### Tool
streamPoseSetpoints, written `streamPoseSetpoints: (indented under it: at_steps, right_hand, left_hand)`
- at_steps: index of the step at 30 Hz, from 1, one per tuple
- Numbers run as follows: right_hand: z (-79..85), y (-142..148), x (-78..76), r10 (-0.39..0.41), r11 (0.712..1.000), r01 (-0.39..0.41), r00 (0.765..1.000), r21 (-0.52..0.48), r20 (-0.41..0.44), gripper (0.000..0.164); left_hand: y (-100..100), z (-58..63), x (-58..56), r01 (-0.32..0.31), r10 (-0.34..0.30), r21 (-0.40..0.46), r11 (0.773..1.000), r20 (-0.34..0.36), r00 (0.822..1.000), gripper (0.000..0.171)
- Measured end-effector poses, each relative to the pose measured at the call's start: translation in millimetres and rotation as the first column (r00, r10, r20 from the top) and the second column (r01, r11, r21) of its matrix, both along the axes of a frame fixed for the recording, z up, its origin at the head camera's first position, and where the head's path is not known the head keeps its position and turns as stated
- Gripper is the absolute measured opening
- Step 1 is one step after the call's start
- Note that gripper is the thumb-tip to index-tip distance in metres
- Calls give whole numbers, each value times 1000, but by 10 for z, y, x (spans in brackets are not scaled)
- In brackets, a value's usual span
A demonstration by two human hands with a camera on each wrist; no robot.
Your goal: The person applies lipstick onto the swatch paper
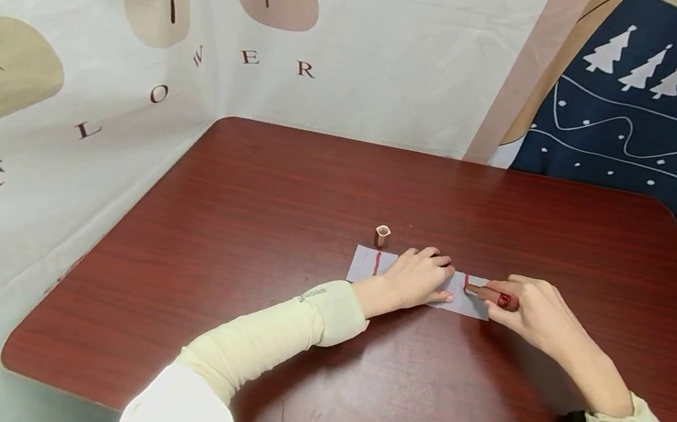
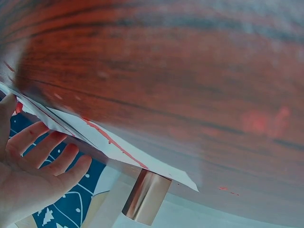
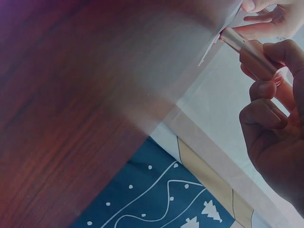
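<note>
A pale strip of paper (image 1: 359, 265) lies on the table, with a red line (image 1: 377, 263) near its left end and another red mark (image 1: 466, 282) toward the right. My left hand (image 1: 410, 280) rests across the paper's middle with fingers extended, hiding that part. At the right end, my right hand (image 1: 536, 312) pinches a lipstick (image 3: 259, 59) between thumb and fingers, its tip touching the paper at the right-hand red mark. The lipstick cap (image 1: 381, 238), metallic in the left wrist view, stands just behind the paper's left end.
The brown wooden table (image 1: 228, 245) stretches out around the paper. A white printed cloth (image 1: 395, 52) hangs behind and to the left, and a dark blue cloth (image 1: 644, 140) with white trees hangs at the back right.
</note>
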State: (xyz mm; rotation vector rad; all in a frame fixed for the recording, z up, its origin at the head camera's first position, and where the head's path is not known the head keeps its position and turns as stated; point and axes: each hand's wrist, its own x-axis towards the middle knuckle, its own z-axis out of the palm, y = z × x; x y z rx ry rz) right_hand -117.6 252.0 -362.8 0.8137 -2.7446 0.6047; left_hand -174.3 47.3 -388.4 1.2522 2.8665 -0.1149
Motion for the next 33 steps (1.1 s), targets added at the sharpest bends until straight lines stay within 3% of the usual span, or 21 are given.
streamPoseSetpoints:
  at_steps: [24, 33]
  right_hand:
    - [2, -2, 22, -13, 1000, 12, 999, 24, 36, 26]
    - [-20, 4, 31, 12, 1000, -12, 1000, 20, -17, 24]
  left_hand:
    - [4, -5, -3, 0, 0, -6, 1000, 15, 1000, 50]
    - [5, 0, 5, 2, -2, -7, 1000, 3, 1000, 50]
